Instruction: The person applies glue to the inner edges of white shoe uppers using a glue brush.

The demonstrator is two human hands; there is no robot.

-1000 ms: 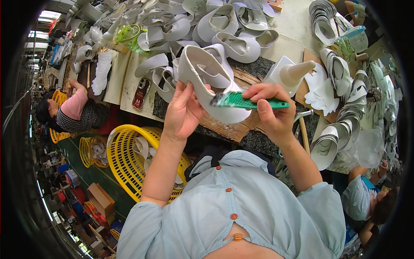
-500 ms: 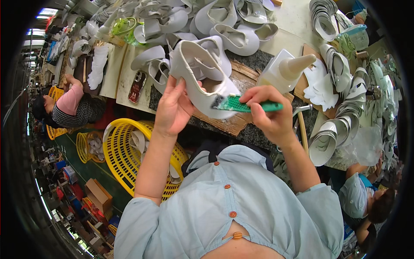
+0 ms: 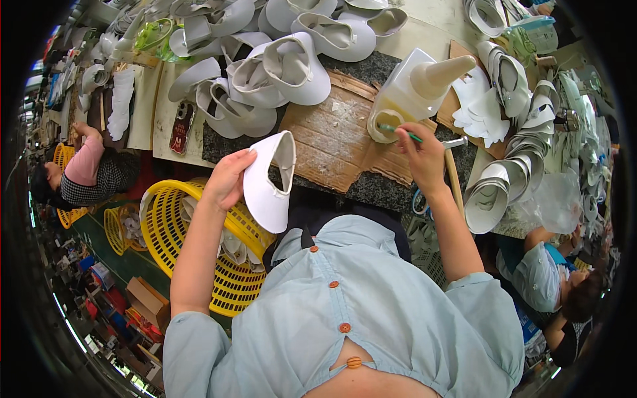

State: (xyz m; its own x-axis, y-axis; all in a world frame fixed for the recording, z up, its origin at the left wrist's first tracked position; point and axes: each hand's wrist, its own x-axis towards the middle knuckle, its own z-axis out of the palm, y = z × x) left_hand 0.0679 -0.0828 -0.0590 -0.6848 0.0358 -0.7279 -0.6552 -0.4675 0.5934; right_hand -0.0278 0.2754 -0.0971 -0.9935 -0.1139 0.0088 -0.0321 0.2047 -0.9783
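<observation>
My left hand pinches the edge of a white shoe upper, which hangs toe down in front of my body, above the yellow basket's near side. My right hand grips a green-handled brush. The brush's head dips into the round opening of a translucent plastic bottle with a beige cone spout, and its bristles are hidden there. Yellowish liquid shows inside the bottle. A worn cardboard sheet, smeared white, lies between my hands on the bench.
More white shoe uppers pile up beyond the cardboard. Curled white pieces stack at the right near a hammer. A phone lies left on the bench. The yellow basket stands below. Co-workers sit at both sides.
The brush has left the shoe upper's toe and moved right into the bottle's opening. My left hand has brought the upper down and left, toward my body. The view has shifted.
</observation>
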